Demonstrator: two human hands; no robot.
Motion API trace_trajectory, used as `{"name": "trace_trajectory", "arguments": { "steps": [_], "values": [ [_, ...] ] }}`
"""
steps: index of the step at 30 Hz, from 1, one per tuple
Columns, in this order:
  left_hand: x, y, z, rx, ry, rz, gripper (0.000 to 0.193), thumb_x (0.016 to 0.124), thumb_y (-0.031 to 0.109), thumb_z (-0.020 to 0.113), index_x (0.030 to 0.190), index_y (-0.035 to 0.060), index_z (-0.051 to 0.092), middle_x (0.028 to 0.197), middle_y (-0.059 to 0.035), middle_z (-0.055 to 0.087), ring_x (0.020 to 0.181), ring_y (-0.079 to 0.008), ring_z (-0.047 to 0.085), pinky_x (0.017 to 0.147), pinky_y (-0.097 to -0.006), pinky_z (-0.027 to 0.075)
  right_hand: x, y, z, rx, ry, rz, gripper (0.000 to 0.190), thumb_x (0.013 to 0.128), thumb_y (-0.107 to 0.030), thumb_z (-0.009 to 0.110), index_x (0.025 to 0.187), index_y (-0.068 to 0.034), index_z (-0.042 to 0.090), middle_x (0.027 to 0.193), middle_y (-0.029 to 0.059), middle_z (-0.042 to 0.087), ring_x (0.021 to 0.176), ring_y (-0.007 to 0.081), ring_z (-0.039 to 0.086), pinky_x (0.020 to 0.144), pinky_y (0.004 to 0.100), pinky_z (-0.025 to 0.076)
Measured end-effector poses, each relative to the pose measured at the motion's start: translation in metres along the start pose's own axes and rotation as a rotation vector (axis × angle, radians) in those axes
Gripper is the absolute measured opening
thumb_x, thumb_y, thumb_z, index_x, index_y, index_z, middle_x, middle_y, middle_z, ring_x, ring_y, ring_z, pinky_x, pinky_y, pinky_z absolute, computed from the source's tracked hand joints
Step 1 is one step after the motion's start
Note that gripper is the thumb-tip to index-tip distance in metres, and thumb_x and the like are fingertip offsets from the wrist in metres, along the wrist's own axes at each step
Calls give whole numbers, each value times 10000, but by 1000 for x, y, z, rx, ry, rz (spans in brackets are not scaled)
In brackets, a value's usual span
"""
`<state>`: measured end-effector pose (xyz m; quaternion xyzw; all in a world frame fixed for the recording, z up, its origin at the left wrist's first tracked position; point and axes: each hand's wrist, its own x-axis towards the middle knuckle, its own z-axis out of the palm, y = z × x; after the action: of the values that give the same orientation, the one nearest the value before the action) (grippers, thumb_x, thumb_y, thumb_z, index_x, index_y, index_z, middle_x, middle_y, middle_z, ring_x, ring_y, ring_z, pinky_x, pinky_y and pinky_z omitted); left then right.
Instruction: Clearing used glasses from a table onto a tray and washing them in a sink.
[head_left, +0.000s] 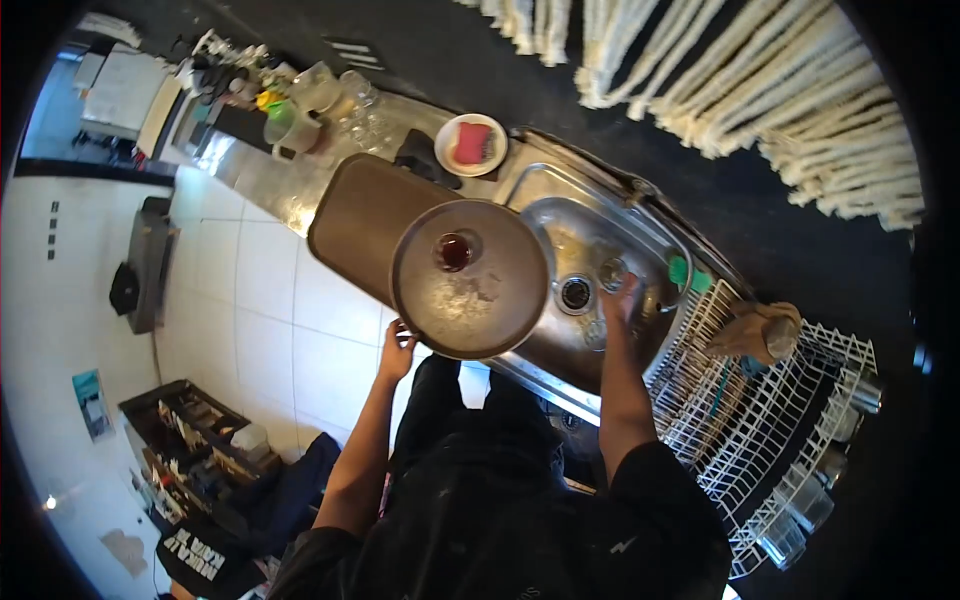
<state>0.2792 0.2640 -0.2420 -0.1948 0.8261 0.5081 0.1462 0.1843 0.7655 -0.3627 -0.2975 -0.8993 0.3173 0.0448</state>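
My left hand (398, 349) grips the lower left rim of a round brown serving tray (495, 315). A glass with dark red liquid (454, 252) stands on that tray, which overlaps a rectangular brown tray (360, 225) on the steel counter. My right hand (619, 298) reaches into the stainless steel sink (547, 352) and holds a clear drinking glass (613, 274) to the right of the drain (576, 294). Another clear glass (595, 334) lies in the basin just left of my right wrist.
A plate (444, 156) holding a pink sponge (471, 142) sits behind the trays. Pitchers (291, 129) and glassware stand farther left. A white wire dish rack (757, 420) with glasses is right of the sink. Mop heads (720, 90) hang beyond. A person (206, 559) is at lower left.
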Motion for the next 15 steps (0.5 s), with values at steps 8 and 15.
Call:
{"name": "trace_trajectory", "arguments": {
  "steps": [8,15],
  "values": [
    [-5,8,0,-82,33,-189,497,927,176,660,1281,-33,380,996,-230,674,856,-289,684,783,-374,536,-117,-217,-68,241,-361,-509,595,775,-80,745,1325,-95,516,1281,198,557,1207,394,502,1043,473,402],
    [-122,84,-75,187,-609,-40,243,916,91,530,1153,55,571,902,-57,633,861,-170,598,792,-317,489,-135,-284,43,536,-538,-466,936,717,-175,850,1488,-138,320,1440,184,456,1342,397,426,1107,475,368]
  ]
}}
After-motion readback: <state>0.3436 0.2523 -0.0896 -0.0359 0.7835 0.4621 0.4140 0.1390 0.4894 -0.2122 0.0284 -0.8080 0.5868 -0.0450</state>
